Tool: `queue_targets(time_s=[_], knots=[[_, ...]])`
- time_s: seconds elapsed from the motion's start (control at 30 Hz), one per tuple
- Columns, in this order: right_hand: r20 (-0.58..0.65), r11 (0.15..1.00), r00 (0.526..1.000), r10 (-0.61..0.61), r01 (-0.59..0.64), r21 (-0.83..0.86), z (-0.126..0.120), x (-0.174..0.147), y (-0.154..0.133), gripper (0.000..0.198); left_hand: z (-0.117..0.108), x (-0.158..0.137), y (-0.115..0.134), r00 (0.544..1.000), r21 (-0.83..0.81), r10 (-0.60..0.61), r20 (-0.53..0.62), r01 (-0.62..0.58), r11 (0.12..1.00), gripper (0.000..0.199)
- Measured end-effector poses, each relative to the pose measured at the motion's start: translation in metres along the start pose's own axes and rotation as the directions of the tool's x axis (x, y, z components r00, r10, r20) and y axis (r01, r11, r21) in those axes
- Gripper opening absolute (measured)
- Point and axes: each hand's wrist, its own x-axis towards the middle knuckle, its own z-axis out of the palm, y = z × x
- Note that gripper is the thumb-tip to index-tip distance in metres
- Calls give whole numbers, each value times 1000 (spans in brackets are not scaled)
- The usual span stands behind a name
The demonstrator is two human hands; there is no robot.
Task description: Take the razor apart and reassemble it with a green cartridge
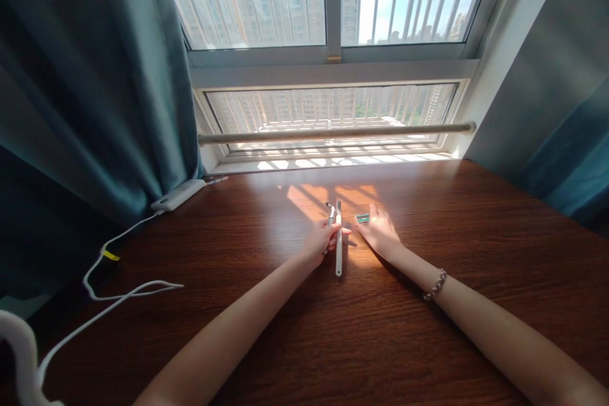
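Note:
My left hand [320,242] is closed just left of the middle of the desk. Its fingers grip a slim white bar [339,254] with a grey upper end and a small hole near the bottom; the bar points away from me. A thin silver metal tool [330,212] with a bent tip sticks up from the same hand, its lower part mostly hidden by the fingers. To the right, my right hand [380,233] is closed on a small flat case [362,219] with green and white on it, thumb along its near left side. The case's contents are too small to make out.
The brown wooden desk [266,330] runs up to a barred window [266,13]. A white power strip [178,195] lies at the left by the blue curtain [118,76], its white cable [137,292] looping over the desk. A white curved tube [21,342] stands at the lower left.

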Motion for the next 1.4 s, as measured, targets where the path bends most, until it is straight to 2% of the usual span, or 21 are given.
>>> queue_targets(time_s=[0.1,0.2,0.27,0.33,0.4,0.5,0.6,0.7,1.0,1.13,1.4], knots=[[-2,1000,1000,12,-12,-25,-3,-2,-5,50,0,0,-2,1000,3,16,17,-16,1000,22],[-44,999,998,-41,41,-6,-12,-12,-11,52,-1,-1,-4,999,4,35,25,-35,999,23],[-63,981,987,-146,152,117,-17,-24,-20,40,-1,-1,-5,999,5,49,21,-49,999,23],[18,922,972,-234,216,321,-18,-35,-30,26,-1,-2,-6,998,8,63,4,-63,998,23],[115,863,955,-273,190,468,-16,-45,-39,18,0,-2,-7,997,14,75,-12,-75,997,22],[171,828,937,-304,172,534,-10,-53,-46,12,1,-2,-9,996,26,88,-21,-88,996,21],[168,848,932,-322,205,489,-7,-53,-45,5,0,-3,-10,995,42,96,-25,-95,995,20],[148,889,941,-303,223,400,-7,-52,-42,7,1,-3,-12,994,64,100,-43,-97,993,21],[163,958,967,-195,152,242,-7,-37,-26,5,3,0,-15,971,67,131,-200,-120,991,28],[178,977,970,-166,138,161,-6,-32,-21,9,1,2,-17,972,21,121,-201,-119,993,32],[218,987,963,-160,153,50,-8,-28,-20,12,3,3,-19,976,-6,121,-180,-124,992,25]])
